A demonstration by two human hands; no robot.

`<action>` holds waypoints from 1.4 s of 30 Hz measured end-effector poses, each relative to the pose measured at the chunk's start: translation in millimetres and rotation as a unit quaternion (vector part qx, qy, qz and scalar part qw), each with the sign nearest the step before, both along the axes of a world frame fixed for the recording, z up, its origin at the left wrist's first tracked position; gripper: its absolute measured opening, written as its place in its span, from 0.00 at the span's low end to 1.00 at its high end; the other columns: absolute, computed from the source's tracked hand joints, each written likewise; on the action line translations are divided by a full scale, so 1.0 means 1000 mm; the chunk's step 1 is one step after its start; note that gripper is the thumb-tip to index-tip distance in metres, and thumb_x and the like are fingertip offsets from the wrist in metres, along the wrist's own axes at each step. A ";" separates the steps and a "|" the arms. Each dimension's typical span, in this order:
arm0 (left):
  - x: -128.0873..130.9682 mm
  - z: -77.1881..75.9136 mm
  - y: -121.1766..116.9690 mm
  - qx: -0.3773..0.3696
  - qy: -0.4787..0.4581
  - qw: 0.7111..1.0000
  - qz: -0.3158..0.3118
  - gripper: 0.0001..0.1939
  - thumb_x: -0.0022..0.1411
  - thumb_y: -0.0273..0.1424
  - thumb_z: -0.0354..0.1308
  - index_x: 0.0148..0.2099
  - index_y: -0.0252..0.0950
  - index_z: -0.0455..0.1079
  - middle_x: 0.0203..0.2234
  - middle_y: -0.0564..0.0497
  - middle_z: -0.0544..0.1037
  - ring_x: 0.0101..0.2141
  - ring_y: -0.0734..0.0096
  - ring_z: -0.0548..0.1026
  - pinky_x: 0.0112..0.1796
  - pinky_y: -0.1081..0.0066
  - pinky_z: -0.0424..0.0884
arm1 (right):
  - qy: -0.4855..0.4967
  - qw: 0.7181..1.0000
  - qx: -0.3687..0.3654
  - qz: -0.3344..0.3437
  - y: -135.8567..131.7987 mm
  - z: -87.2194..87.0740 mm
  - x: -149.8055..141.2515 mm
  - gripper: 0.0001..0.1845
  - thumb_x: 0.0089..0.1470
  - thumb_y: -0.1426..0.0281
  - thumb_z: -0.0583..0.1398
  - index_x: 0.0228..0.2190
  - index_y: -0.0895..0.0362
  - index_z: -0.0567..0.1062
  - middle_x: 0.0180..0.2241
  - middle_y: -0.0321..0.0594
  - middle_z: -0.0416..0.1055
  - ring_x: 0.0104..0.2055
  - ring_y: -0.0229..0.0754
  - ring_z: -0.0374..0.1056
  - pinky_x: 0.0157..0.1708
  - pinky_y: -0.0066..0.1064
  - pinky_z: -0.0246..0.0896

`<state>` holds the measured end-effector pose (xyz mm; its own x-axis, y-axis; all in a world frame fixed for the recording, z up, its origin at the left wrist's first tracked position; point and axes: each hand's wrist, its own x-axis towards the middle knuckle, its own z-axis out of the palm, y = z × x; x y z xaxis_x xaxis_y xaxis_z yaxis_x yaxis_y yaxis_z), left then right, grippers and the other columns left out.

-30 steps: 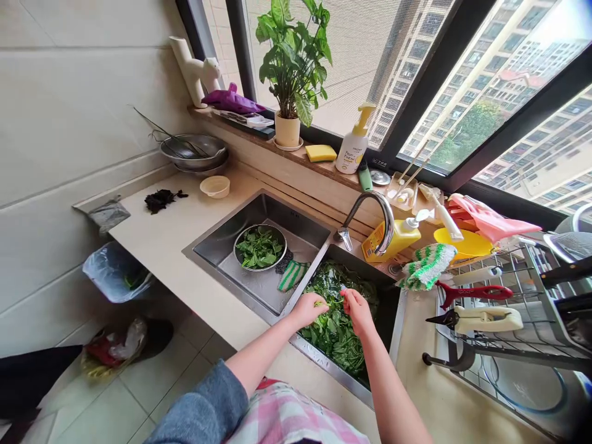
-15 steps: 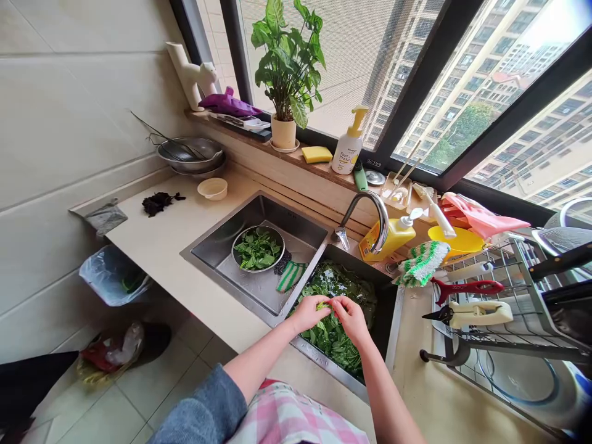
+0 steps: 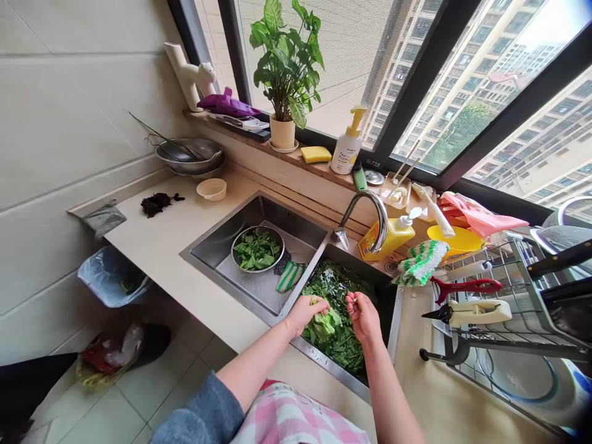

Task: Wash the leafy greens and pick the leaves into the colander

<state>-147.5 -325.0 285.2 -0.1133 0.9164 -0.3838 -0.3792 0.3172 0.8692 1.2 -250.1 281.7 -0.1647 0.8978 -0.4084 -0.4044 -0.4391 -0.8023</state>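
Over the right sink basin, my left hand (image 3: 306, 313) is closed on a light green leafy sprig (image 3: 327, 323) whose leaves hang below the fingers. My right hand (image 3: 364, 314) is a little apart to its right, palm turned up, the thumb and fingertips pinched on something too small to make out. Beneath both hands, dark leafy greens (image 3: 340, 350) lie in water in the right basin. In the left basin (image 3: 217, 250) stands a round metal bowl (image 3: 258, 248) with picked green leaves, beside a green-and-white striped cloth (image 3: 291, 276).
A curved faucet (image 3: 377, 216) rises behind the basins, next to a yellow detergent bottle (image 3: 391, 237). On the right, a wire dish rack (image 3: 513, 265) holds scissors and knives. A lined bin (image 3: 108, 277) hangs at the counter's left edge. Pans (image 3: 189, 157) stand in the far corner.
My hands were together at the fingertips and have moved apart, the right one going right and turning palm up. The light green leaves now show below my left hand.
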 end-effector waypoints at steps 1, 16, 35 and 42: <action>-0.002 -0.001 0.000 -0.014 -0.042 0.999 0.016 0.19 0.45 0.44 0.62 0.29 0.31 0.71 0.20 0.51 0.72 0.23 0.76 0.67 0.28 0.74 0.62 | -0.002 0.999 0.016 0.033 -0.003 0.006 0.002 0.17 0.37 0.64 0.66 0.30 0.55 0.69 0.27 0.35 0.72 0.27 0.34 0.67 0.23 0.23 0.63; 0.008 -0.006 -0.004 0.009 -0.004 0.999 0.050 0.19 0.46 0.45 0.61 0.27 0.31 0.70 0.24 0.51 0.72 0.28 0.72 0.68 0.33 0.72 0.61 | -0.433 0.743 0.454 0.233 -0.032 0.018 -0.019 0.09 0.54 0.66 0.52 0.28 0.56 0.69 0.28 0.39 0.66 0.28 0.37 0.60 0.28 0.27 0.55; -0.006 0.003 -0.011 0.001 -0.007 0.999 -0.043 0.16 0.46 0.42 0.62 0.27 0.32 0.66 0.18 0.57 0.64 0.21 0.80 0.61 0.28 0.74 0.55 | -0.380 0.788 0.406 0.263 -0.031 0.014 -0.020 0.09 0.51 0.68 0.52 0.25 0.56 0.70 0.24 0.36 0.68 0.25 0.36 0.60 0.26 0.25 0.55; -0.006 0.005 -0.008 -0.014 -0.059 0.998 0.028 0.17 0.43 0.40 0.65 0.27 0.32 0.67 0.19 0.55 0.69 0.22 0.79 0.64 0.28 0.75 0.58 | -0.253 0.932 0.206 0.155 -0.026 0.014 -0.019 0.13 0.49 0.58 0.54 0.27 0.56 0.66 0.24 0.35 0.67 0.20 0.34 0.57 0.18 0.25 0.50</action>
<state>-153.7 -332.7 289.9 -0.1172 0.8984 -0.4233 -0.4957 0.3164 0.8088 -18.0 -275.7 295.6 -0.3222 0.9370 -0.1353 0.1669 -0.0844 -0.9824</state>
